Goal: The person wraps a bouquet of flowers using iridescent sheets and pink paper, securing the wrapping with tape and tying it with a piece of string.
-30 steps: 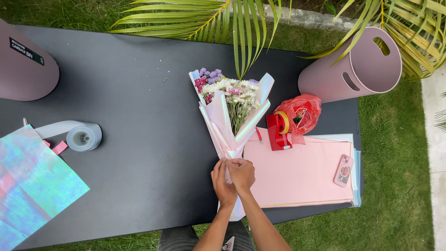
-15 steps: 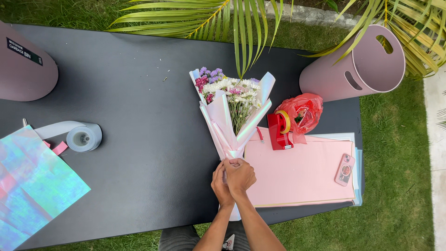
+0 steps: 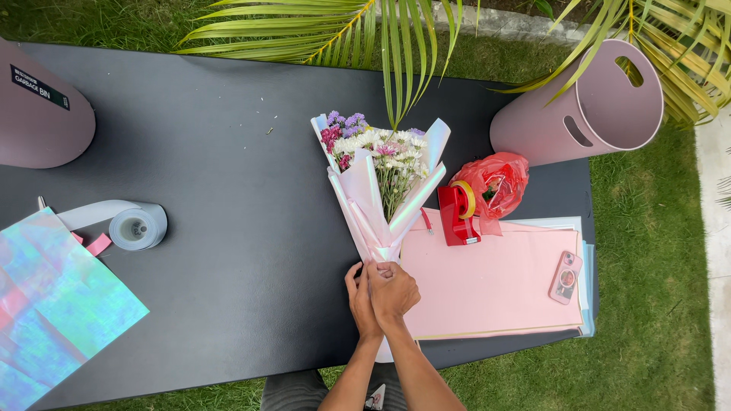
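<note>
**An outdoor florist's work spot in a garden**

A black table [image 3: 228, 190] stands on green grass [image 3: 655, 289], with palm fronds [image 3: 365, 38] hanging over its far edge. Flower-wrapping supplies cover it: a wrapped bouquet [image 3: 377, 183], pink paper sheets [image 3: 487, 281], iridescent film [image 3: 53, 304], a roll of ribbon [image 3: 137, 227], a red tape dispenser [image 3: 457, 217] and two pink bins [image 3: 601, 106].

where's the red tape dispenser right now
In the head view the red tape dispenser stands right of the bouquet, on the pink paper's far edge, beside the red bag.
</note>
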